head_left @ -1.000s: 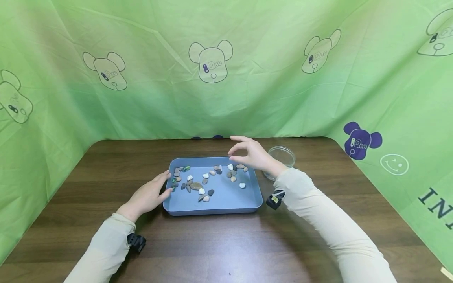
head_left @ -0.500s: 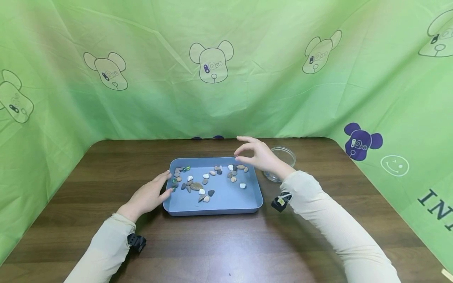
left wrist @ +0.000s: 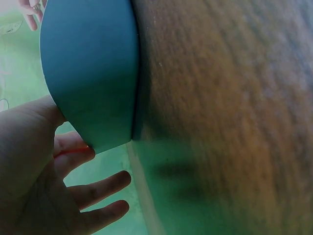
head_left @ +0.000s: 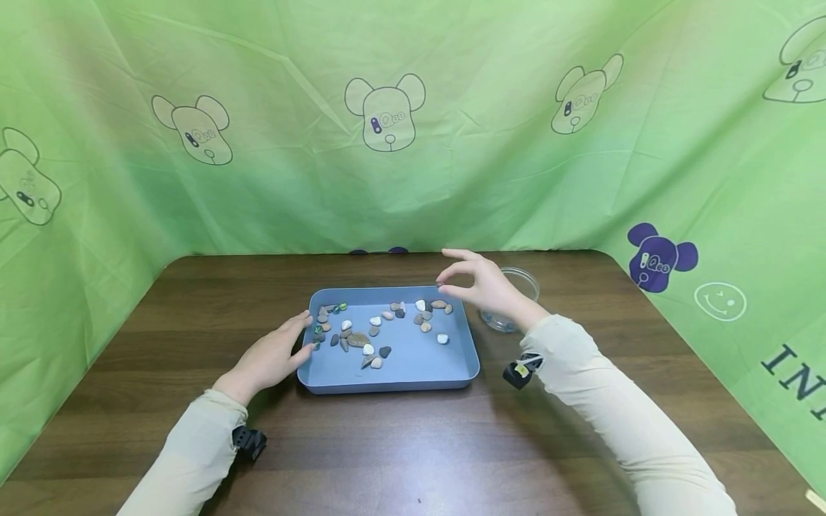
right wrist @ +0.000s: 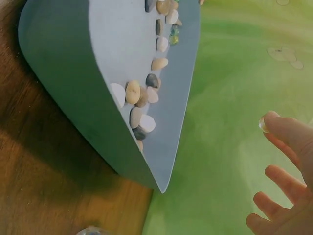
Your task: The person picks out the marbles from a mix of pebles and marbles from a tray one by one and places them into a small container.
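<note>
My right hand is raised over the far right rim of the blue tray. Between thumb and index finger it pinches a clear glass marble, mostly covered by the fingertips; the other fingers are spread. At the tray's left side, my left hand rests with straight fingers against the rim, thumb tip over the edge. Pebbles in white, tan and grey lie scattered in the tray, among them a white pebble on the right. Several green glass marbles sit along the left end.
A clear round jar stands right of the tray, partly behind my right hand and forearm. All of this is on a brown wooden table. Green printed cloth hangs around the table's back and sides.
My right hand has moved to the right with the pinched marble, from over the tray toward the jar. The left hand and the tray have stayed in place.
</note>
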Motion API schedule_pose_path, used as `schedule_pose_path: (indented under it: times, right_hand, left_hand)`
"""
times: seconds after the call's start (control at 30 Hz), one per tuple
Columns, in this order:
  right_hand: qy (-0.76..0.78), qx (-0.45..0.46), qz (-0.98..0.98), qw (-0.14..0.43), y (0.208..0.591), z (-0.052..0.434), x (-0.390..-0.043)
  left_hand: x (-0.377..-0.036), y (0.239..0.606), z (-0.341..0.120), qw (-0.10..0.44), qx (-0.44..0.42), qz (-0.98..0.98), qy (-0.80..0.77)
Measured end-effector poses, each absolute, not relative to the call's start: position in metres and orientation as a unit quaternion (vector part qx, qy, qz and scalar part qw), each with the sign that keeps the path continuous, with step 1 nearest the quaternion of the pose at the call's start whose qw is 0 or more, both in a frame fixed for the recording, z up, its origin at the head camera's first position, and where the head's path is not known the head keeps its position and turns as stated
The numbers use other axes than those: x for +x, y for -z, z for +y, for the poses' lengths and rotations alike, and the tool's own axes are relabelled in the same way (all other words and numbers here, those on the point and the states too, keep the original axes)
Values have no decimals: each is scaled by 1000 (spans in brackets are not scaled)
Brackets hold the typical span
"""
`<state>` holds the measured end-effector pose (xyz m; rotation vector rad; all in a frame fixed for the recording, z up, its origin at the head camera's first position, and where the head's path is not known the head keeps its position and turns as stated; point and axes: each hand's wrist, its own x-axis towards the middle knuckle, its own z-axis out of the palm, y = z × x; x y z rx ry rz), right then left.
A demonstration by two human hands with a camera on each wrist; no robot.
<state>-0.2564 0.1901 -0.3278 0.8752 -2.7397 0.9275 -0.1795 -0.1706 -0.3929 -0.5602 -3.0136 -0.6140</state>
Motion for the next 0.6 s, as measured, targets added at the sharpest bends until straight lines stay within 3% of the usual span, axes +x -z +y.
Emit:
schedule_pose_path:
  times: [0.6]
  right_hand:
    - [-325, 265, -905, 69, 332, 204, -254]
  left_hand:
    - [-179, 394, -171, 7, -177, -964, 198]
